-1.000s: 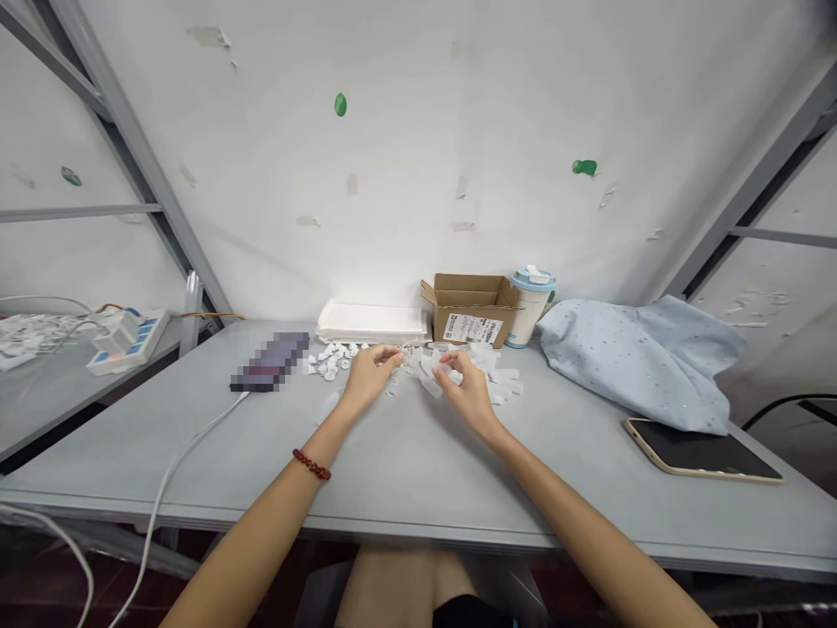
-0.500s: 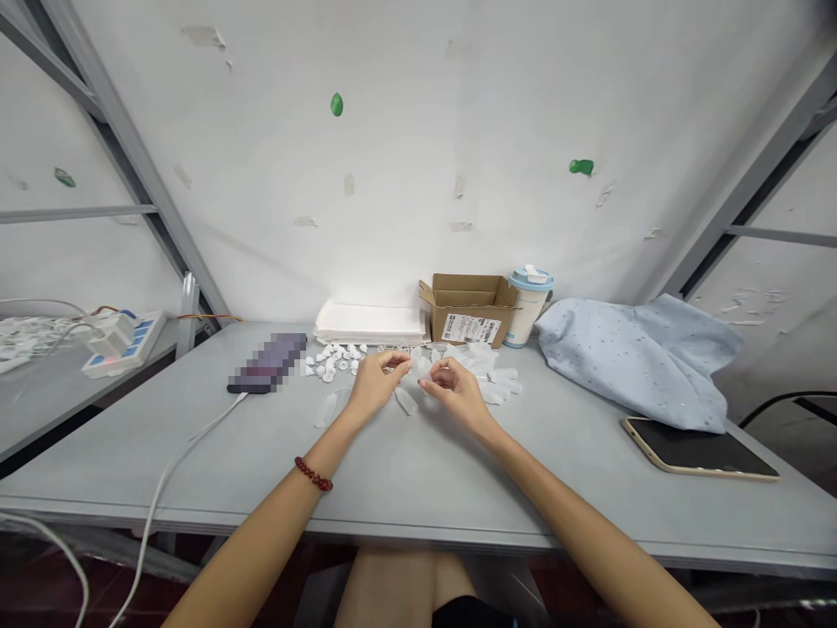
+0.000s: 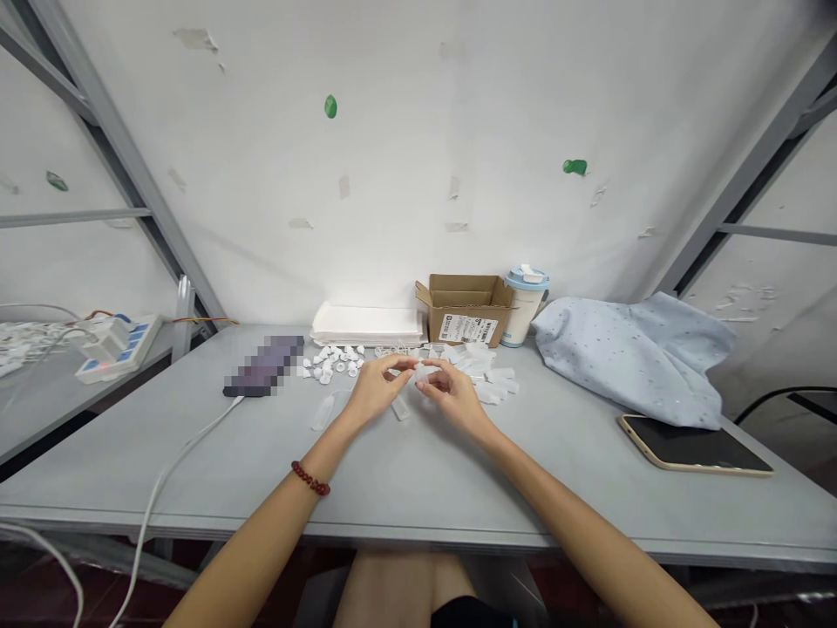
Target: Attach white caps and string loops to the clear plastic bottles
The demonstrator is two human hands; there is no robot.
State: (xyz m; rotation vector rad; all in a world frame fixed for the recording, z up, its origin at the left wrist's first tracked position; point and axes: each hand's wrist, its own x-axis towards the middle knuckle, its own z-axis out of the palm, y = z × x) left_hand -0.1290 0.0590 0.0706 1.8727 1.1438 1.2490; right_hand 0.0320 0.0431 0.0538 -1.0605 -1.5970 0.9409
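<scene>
Left hand (image 3: 376,390) and right hand (image 3: 456,394) meet at mid-bench, fingertips together on one small clear piece (image 3: 421,372). Each grip is closed in a pinch on that piece, which is held just above the bench (image 3: 418,471), in front of the tubes (image 3: 490,377). How the piece is built is too small to tell.

A second ago the hands were apart and further back, the left at the caps' edge and the right in the tubes. Since then they have drawn together and slightly towards the person. Half a second ago the fingertips were nearly touching; now they have closed on the piece.

One loose tube (image 3: 399,409) lies under the hands, another (image 3: 323,412) to the left. The caps (image 3: 332,363), box (image 3: 466,311), cup (image 3: 525,305), cloth (image 3: 631,358), tablet (image 3: 694,446) and phone (image 3: 262,367) lie as before.
</scene>
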